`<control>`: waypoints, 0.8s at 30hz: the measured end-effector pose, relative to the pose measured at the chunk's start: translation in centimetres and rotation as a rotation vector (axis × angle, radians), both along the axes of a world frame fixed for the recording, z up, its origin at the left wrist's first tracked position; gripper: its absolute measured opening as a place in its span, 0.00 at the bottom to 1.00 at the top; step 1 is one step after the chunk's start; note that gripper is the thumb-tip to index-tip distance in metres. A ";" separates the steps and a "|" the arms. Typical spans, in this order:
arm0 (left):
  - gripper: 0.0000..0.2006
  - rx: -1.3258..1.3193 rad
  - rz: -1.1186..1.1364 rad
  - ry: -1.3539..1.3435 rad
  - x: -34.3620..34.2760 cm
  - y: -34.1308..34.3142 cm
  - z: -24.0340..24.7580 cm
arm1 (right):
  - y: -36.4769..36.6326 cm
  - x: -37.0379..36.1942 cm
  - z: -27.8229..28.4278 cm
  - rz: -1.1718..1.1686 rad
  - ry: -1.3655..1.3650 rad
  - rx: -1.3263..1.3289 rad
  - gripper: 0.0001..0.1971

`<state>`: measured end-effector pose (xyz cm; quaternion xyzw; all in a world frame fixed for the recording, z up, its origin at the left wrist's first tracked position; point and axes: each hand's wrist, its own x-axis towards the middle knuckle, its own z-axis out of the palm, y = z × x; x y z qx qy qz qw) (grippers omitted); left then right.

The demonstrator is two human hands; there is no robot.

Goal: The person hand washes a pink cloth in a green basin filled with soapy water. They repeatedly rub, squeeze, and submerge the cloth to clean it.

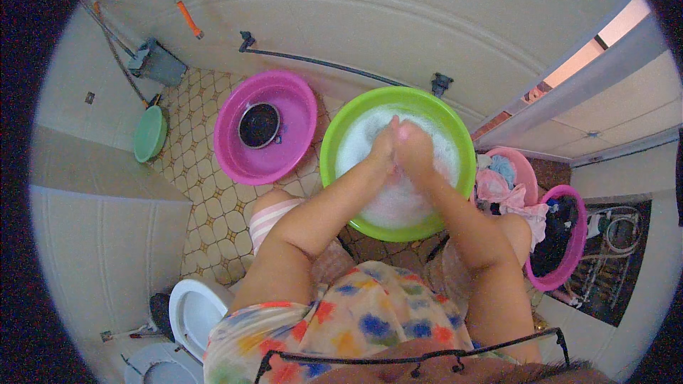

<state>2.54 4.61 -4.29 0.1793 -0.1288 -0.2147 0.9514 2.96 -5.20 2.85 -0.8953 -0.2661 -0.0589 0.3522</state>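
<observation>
Thick white suds (356, 144) fill a bright green round basin (468, 171) in front of me. Both arms reach over its near rim, and my hands meet above the foam. My left hand (385, 144) is closed, its fingers pressed against the right. My right hand (415, 146) is closed too, bent inward against the left one. A bit of pink shows at the fingers, but what they hold is too blurred to make out. Below the hands the foam has a pinkish tint, and what lies under it is hidden.
A magenta basin (231, 160) holding a dark round pan-like item (259, 126) stands at left on the tiled floor (213, 203). At right are a pink tub (525, 165) of clothes and a magenta tub (582, 231) with dark cloth. A toilet (192, 313) is behind left.
</observation>
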 end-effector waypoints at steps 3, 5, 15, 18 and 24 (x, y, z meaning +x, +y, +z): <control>0.24 0.132 -0.018 0.392 -1.7 -2.1 7.3 | -0.3 -2.0 -0.8 0.020 -0.180 -0.039 0.13; 0.24 0.309 0.220 0.658 -3.0 -2.5 8.5 | -0.7 -2.1 1.4 0.069 -0.006 -0.102 0.14; 0.19 0.743 0.250 0.345 -2.6 -0.6 7.7 | -4.2 3.7 -0.5 -0.071 0.533 0.389 0.20; 0.23 0.906 0.338 0.105 -1.9 0.6 4.6 | -4.6 4.1 -0.5 -0.081 0.758 0.664 0.18; 0.24 1.417 0.136 -0.001 -3.6 0.9 9.0 | -5.2 3.2 0.1 0.116 0.900 0.687 0.17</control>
